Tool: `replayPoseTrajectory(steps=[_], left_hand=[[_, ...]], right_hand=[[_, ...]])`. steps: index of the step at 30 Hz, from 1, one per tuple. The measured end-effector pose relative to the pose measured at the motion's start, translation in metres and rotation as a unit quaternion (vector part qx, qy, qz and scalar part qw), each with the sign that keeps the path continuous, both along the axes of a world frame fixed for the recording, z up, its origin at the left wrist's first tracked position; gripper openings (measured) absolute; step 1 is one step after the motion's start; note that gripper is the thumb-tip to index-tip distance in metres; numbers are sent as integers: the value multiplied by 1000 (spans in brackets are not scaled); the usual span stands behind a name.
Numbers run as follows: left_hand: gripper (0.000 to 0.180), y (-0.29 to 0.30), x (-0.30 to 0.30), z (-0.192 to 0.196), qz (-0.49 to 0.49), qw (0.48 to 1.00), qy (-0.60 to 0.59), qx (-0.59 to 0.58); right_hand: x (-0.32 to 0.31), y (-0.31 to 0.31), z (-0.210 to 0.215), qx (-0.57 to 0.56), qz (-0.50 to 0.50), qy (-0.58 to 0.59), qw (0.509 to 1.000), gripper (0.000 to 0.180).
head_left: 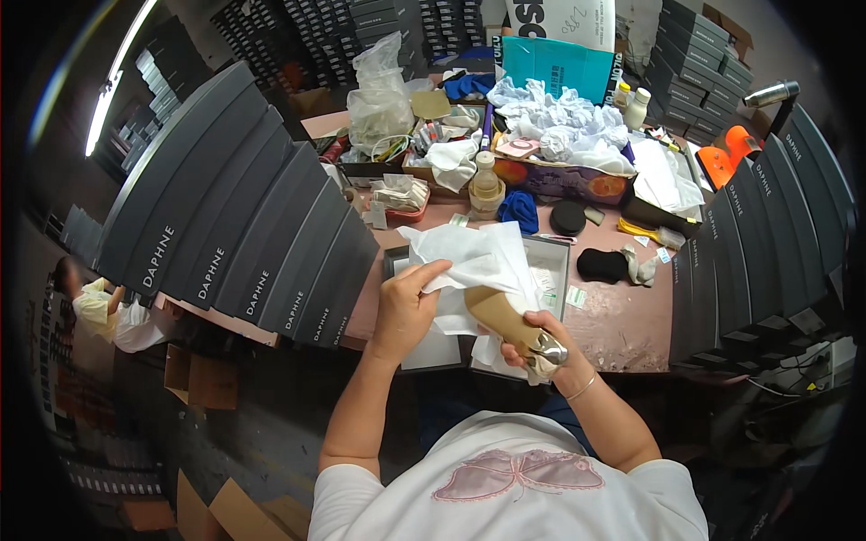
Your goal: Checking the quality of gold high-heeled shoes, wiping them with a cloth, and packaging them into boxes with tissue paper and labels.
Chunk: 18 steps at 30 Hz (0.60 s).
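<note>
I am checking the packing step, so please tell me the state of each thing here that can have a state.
left hand: gripping the white tissue paper
right hand: holding the tan shoe near its heel
tan shoe: partly wrapped in the tissue paper
shoe box: open, lying on the table
plastic bottle: upright, capped
dark box stacks: closed, leaning in rows

White tissue paper (pixel 478 257) wraps a tan shoe (pixel 501 320) with a silver heel; dark grey boxes (pixel 244 225) flank the pinkish counter (pixel 622 320).
</note>
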<state>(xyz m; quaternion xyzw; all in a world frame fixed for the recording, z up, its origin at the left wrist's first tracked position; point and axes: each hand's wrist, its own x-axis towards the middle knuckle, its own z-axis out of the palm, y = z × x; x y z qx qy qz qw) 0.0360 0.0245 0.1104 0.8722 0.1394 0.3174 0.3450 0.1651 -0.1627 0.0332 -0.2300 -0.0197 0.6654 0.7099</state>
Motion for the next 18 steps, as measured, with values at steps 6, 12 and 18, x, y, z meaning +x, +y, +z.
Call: replayPoseTrajectory(steps=[6, 12, 18], left_hand=[[36, -21, 12, -5, -91, 996, 4, -24], [52, -80, 11, -12, -171, 967, -122, 140], [53, -106, 11, -55, -244, 955, -140, 91]], right_hand=[[5, -9, -21, 114, 85, 104, 984, 60], [-2, 36, -13, 4, -189, 75, 979, 40], [13, 38, -14, 56, -203, -37, 977, 39]])
